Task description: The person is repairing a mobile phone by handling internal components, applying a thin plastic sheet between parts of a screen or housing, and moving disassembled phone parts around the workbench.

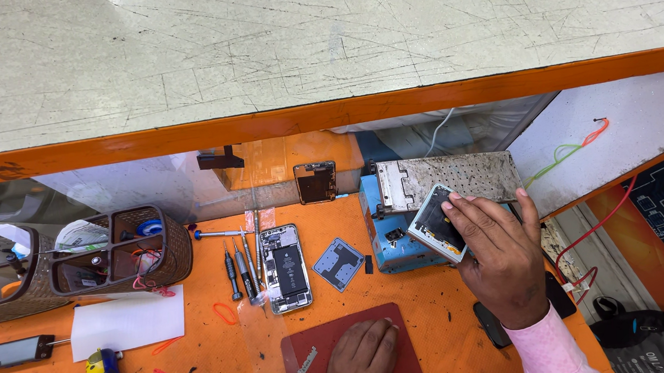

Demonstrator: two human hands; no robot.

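1. Right hand (502,264) reaches forward over the orange worktop (435,319), fingers and thumb clamped on a phone screen panel (437,224) with a white edge. The panel is tilted, its far end resting on a grey perforated heating plate (456,178) that sits on a blue machine base (398,244), likely so the plate can warm it.
2. Left hand (362,357) lies palm down, fingers together, flat on a dark red mat (403,368) at the near edge, holding nothing. It seems to steady the mat or simply rest there.
3. A small metal strip (307,361) lies on the mat just left of that hand.
4. Left of centre, an opened phone body (285,268) lies face up with its battery and boards exposed, kept within easy reach.
5. Just beside it on the left, 3 or 4 small screwdrivers (240,267) lie side by side.
6. A square grey metal part (338,264) lies between the opened phone and the blue base.
7. A brown woven basket (80,262) with compartments of oddments stands at far left, a sheet of white paper (127,321) in front of it.
8. A second dark phone (512,318) lies partly under the right wrist.
9. A scratched pale shelf (299,48) with an orange edge overhangs the back.
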